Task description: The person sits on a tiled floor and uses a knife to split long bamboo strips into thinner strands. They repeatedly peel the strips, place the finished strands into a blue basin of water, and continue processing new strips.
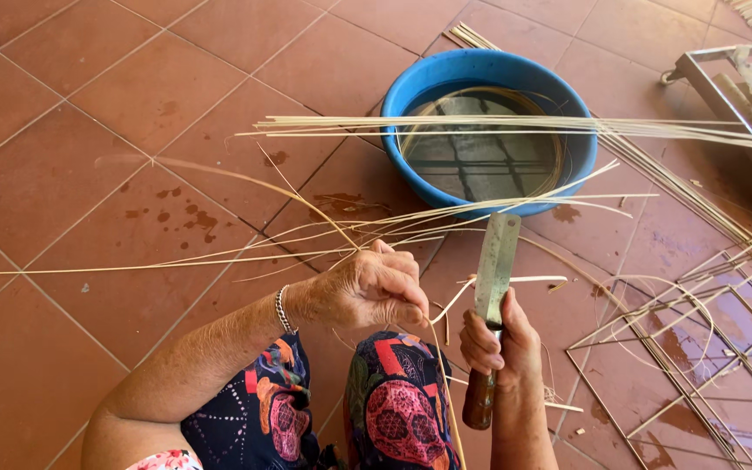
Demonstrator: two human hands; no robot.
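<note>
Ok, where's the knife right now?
In the head view the knife is upright in the right hand, right of centre, blade pointing at the blue basin of water just beyond, with the left hand pinching thin cane strips beside it.

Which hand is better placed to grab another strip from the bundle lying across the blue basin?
Probably the left hand. It already pinches thin cane strips and sits closer to the bundle across the blue basin. The right hand is wrapped around the knife, blade up.
</note>
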